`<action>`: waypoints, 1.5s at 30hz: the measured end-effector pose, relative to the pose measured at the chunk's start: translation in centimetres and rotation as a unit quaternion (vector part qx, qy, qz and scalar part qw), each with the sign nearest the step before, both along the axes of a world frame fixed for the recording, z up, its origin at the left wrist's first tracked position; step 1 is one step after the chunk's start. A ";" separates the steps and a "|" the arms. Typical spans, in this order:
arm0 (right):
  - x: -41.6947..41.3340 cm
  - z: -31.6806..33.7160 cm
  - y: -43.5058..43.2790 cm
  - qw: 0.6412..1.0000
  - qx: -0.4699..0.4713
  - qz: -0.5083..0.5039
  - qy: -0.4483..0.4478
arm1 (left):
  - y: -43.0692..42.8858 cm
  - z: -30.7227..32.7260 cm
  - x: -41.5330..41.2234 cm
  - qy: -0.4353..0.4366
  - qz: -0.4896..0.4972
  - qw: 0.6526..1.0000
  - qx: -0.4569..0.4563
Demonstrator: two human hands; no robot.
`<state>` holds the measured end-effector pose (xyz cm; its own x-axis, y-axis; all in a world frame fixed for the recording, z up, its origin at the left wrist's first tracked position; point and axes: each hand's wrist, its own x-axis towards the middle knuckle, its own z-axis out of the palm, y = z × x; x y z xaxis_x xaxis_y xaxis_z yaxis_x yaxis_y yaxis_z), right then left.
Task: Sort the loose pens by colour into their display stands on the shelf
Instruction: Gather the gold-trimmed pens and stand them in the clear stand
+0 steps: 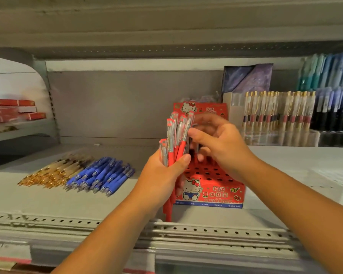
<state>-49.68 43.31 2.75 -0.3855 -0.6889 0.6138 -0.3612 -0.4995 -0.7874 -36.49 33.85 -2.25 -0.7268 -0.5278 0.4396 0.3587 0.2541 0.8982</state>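
Red pens [176, 139] above the red stand [212, 192]
Left hand [162, 175] grips the bundle; right hand [220, 143], at its 2 o'clock, pinches one pen.

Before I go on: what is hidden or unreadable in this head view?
- Head view: the right hand hides the red stand's back rows.
- The red pens overlap in the left hand; count unclear.
- Whether the right hand pinches a pen: hidden by its fingers.
- Stand's bottom print: too small, blurred.

left hand [161, 175] gripping red pens [173, 139], right hand [222, 144] pinching one
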 end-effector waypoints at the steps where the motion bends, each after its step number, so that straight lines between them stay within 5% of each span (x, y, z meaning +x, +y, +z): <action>1: 0.1 0.1 -0.1 1.000 0.002 0.000 -0.009 | 0.0 -0.1 0.1 0.001 0.001 1.000 -0.001; 6: -0.1 0.6 0.0 0.998 -0.010 0.044 -0.044 | -0.1 0.1 0.2 -0.009 -0.003 1.000 -0.012; 12: -2.8 3.4 1.1 0.975 -0.094 0.075 -0.187 | -0.2 0.2 0.5 -0.021 0.025 0.999 -0.028; 17: -5.0 3.2 2.4 0.992 -0.091 -0.082 0.009 | -0.4 0.2 0.4 -0.030 0.051 0.998 0.003; 22: -5.0 2.0 1.7 0.938 0.029 -0.262 0.226 | -0.6 0.1 0.5 -0.044 0.066 0.997 -0.011; 45: -6.1 2.4 2.7 0.817 0.157 -0.444 0.332 | -0.1 0.3 0.6 -0.033 0.078 0.996 0.003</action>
<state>-55.78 46.04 5.14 -0.4724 -0.4829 0.7373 -0.8715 0.3808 -0.3090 -35.90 33.78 -1.99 -0.6634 -0.6388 0.3897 0.2548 0.2969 0.9203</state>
